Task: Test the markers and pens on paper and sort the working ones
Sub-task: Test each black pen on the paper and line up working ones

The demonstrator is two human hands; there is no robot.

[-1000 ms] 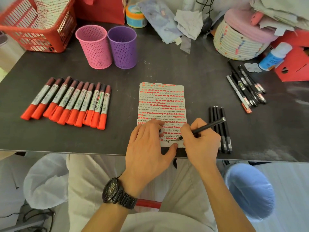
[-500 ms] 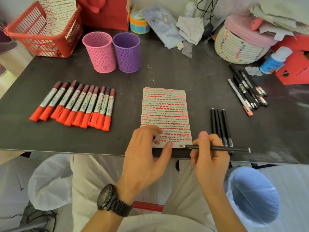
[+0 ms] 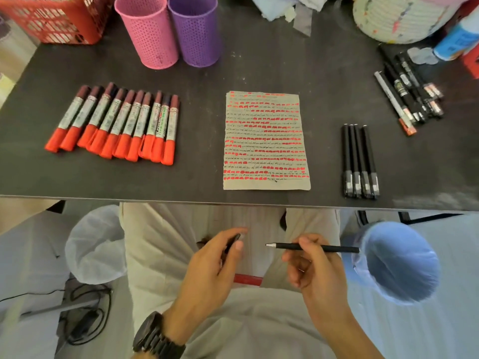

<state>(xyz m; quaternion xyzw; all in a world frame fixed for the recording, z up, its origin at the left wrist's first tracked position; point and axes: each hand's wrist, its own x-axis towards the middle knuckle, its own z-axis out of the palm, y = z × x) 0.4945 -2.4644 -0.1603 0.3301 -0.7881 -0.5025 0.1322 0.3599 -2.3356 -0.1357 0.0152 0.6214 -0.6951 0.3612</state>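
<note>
Right hand (image 3: 319, 270) pinched black pen (image 3: 284, 246), bare tip pointing at left hand (image 3: 210, 264), which gripped dark cap (image 3: 232, 242). Blue-lined bin (image 3: 399, 263) just right of right hand. Beyond hands: scribbled paper (image 3: 266, 141); farther, pink cup (image 3: 149, 35), purple cup (image 3: 196, 32), contents unseen.

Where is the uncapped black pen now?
In the head view, the black pen is below the table edge, held in the right hand, tip pointing toward the left hand.

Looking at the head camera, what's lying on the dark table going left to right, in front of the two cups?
Row of orange-capped markers → scribbled test paper → four black pens → heap of mixed pens.
</note>
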